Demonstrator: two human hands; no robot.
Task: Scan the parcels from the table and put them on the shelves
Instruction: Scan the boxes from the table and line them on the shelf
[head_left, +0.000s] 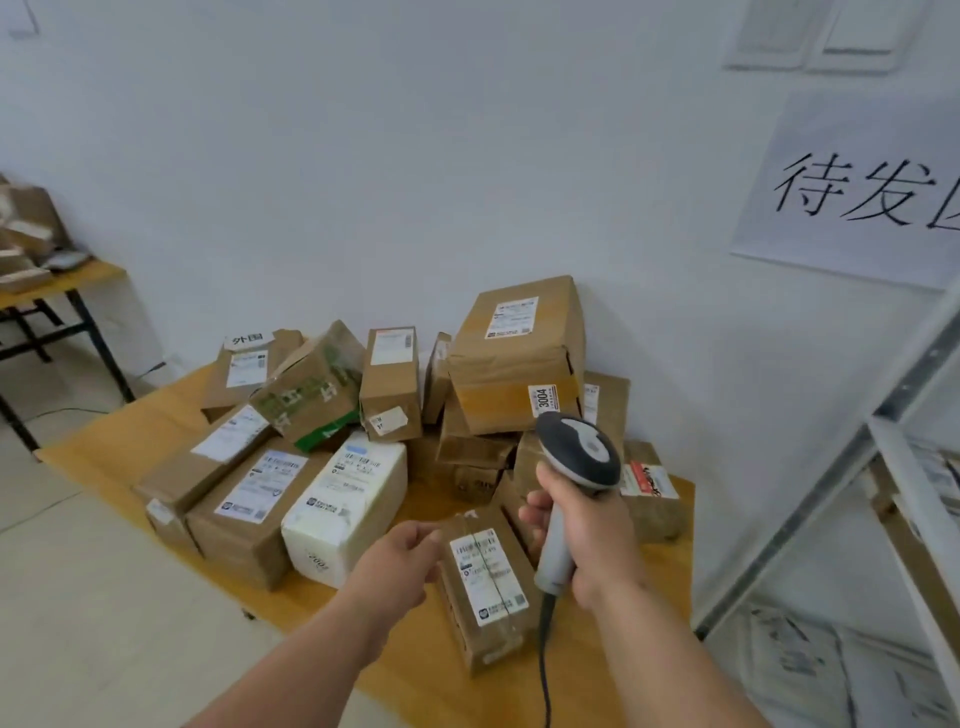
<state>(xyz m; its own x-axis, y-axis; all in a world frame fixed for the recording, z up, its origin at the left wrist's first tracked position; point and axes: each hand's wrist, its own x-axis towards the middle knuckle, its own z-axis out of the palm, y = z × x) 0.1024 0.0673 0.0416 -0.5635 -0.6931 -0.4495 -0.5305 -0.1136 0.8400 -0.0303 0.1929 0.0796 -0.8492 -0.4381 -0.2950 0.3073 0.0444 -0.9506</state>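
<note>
A heap of cardboard parcels (514, 353) covers a low wooden table (119, 431). A white foam parcel (343, 509) lies at the front of the heap. Nearest me is a small brown parcel (485, 582) with a white label facing up. My left hand (400, 564) reaches to that parcel's left edge with loosely curled fingers, holding nothing; I cannot tell whether it touches the box. My right hand (592, 525) grips the handle of a grey barcode scanner (579, 449), held upright above the small parcel, its cable hanging down.
A metal shelf frame (904, 467) stands at the right, with packages on its lower levels. A paper sign (857, 192) hangs on the white wall. Another table (67, 280) with boxes stands at the far left. Pale floor lies left of the table.
</note>
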